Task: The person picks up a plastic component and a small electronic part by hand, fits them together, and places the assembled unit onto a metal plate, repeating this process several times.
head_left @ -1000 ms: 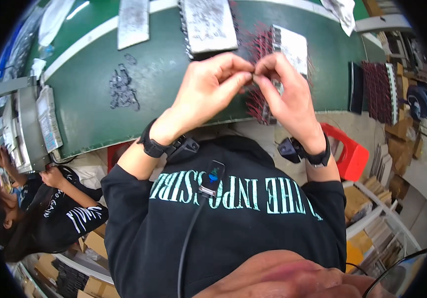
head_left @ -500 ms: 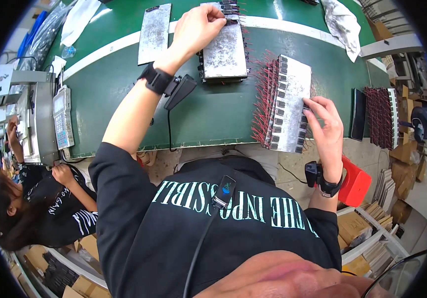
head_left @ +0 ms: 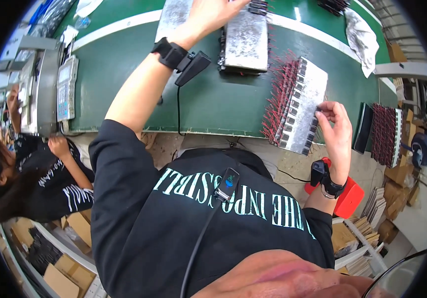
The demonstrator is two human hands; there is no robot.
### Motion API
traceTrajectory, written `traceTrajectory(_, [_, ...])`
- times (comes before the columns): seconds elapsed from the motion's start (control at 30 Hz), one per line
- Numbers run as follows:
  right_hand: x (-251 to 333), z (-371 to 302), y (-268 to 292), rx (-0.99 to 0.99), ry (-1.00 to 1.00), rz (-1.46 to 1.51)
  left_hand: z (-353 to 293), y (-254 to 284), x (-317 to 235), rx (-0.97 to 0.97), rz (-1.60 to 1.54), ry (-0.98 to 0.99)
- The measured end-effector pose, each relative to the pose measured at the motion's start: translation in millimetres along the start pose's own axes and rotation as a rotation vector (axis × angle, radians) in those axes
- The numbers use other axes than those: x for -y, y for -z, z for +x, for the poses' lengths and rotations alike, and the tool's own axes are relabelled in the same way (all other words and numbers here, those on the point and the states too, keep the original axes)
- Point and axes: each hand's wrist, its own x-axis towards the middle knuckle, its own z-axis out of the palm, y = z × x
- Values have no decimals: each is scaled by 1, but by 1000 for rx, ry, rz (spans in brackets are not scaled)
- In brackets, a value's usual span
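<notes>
My right hand (head_left: 337,121) is at the right edge of a pale metal plate (head_left: 308,97), its thumb and fingertips closed on a small black part (head_left: 318,110). Small black blocks line both long sides of this plate, and thin red wires (head_left: 279,102) bristle from its left side. Over the far end of a second metal plate (head_left: 245,44), stacked on others, my left hand (head_left: 216,14) reaches with fingers pinched beside several black parts (head_left: 258,7). The frame's top edge cuts off those fingertips, so what they hold is hidden.
Another metal plate (head_left: 172,17) lies under my left wrist. A grey keypad device (head_left: 66,88) stands at the table's left, near a co-worker (head_left: 30,179). Right lie a red-wired stack (head_left: 386,134), a black tray (head_left: 362,126) and a white cloth (head_left: 360,39). A red stool (head_left: 348,198) stands below.
The whole view has shifted, with plates sitting further right. My left hand has moved slightly farther along its plate, to the top edge. The right hand stays at its plate's right edge.
</notes>
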Motion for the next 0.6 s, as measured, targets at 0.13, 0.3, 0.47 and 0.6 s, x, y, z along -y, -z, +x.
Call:
traceTrajectory(0.13, [-4,-4,4,5,-5,11,-18,59,8,84,66,146])
traceTrajectory(0.3, [-12,6,6,38,56,15,-93,109,47,53,383,121])
traceTrajectory(0.47, [-18,1,12,51,4,22,-131,92,91,82,523,-89])
traceTrajectory(0.6, [-16,-3,0,15,-16,144,-128,87,80,168,601,-184])
